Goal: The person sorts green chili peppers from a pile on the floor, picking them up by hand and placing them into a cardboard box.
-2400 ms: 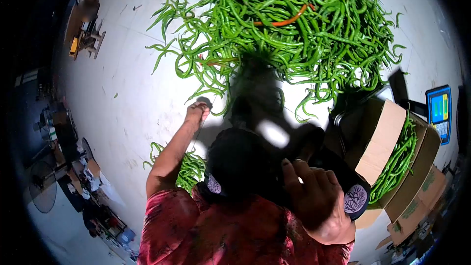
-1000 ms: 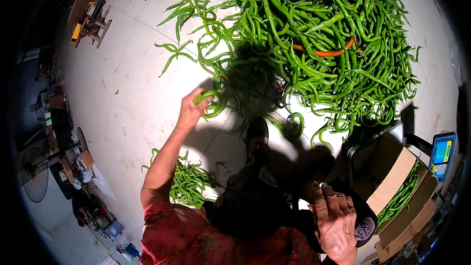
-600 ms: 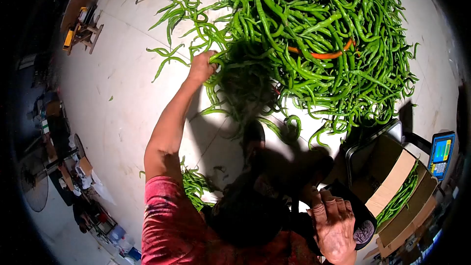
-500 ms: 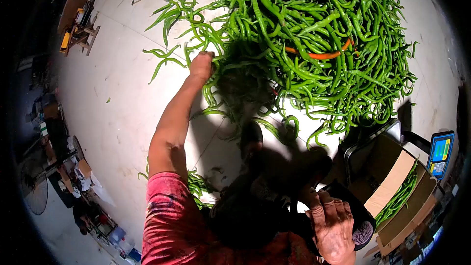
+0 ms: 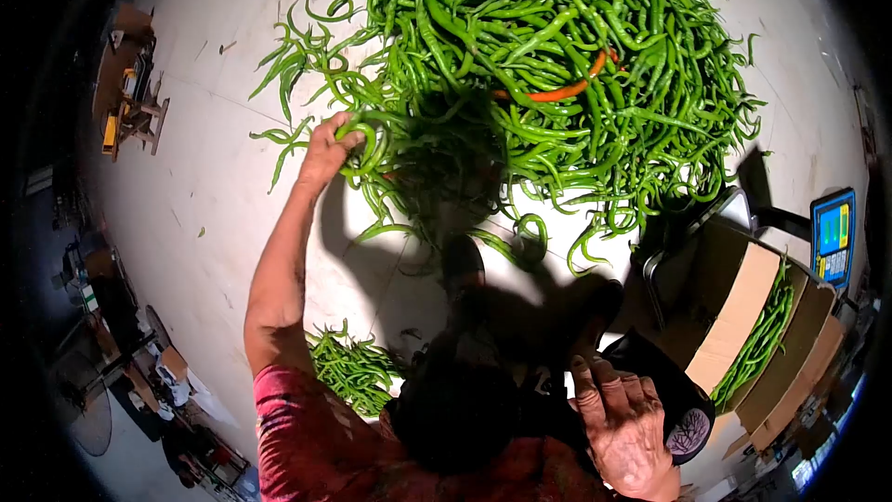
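Observation:
A large heap of long green chili peppers (image 5: 557,46) lies on the pale floor, with one orange-red pepper (image 5: 553,93) among the green ones. At the heap's left edge, my left hand (image 5: 327,151) is closed on a curved green chili pepper (image 5: 368,147). Other loose peppers lie around its fingers; whether it grips more than one is unclear. My right hand (image 5: 621,423) rests palm down near my knee, fingers stretched out and holding nothing. Below my left arm sits a smaller pile of green peppers (image 5: 351,370).
At the right stands a cardboard box (image 5: 739,316) with green peppers inside, beside a scale with a blue display (image 5: 832,237). A wooden stool (image 5: 139,121) is at the far left. A fan (image 5: 84,390) and clutter line the left edge. My shadow darkens the heap's near side.
My left hand has drawn slightly back toward me, and a curved pepper now shows in its fingers. The whole view has shifted, uncovering more of the small pile. My right hand stays put.

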The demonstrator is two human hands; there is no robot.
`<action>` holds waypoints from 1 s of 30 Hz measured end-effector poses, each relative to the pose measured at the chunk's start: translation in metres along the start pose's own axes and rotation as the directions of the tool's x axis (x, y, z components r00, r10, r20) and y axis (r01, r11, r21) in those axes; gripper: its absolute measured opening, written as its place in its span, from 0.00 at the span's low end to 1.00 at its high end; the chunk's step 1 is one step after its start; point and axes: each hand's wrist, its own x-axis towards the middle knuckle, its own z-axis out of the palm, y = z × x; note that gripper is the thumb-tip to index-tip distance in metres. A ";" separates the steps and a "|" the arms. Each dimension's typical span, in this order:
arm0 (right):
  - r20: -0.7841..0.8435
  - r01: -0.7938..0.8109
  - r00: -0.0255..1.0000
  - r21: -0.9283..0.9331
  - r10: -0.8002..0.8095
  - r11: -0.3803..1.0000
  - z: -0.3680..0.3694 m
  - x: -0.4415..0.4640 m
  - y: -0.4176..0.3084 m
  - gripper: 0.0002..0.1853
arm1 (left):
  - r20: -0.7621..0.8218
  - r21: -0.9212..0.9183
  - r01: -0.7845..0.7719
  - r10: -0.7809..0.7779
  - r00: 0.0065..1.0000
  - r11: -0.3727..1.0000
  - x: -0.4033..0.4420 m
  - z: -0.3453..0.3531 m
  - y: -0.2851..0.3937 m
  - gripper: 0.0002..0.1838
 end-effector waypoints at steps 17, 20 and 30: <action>-0.286 -0.119 0.950 0.046 0.127 0.992 0.032 -0.085 -0.023 0.20 | 0.143 -0.672 -0.067 0.218 0.966 0.737 -0.056 0.085 0.222 0.12; -0.361 -0.102 0.925 0.066 0.119 0.993 0.038 -0.097 -0.019 0.23 | 0.176 -0.691 -0.096 0.295 0.939 0.717 -0.090 0.111 0.271 0.17; -0.694 0.112 0.710 0.278 0.119 0.954 -0.007 -0.160 0.014 0.19 | 0.305 -0.642 -0.088 0.359 0.882 0.761 -0.198 0.152 0.354 0.13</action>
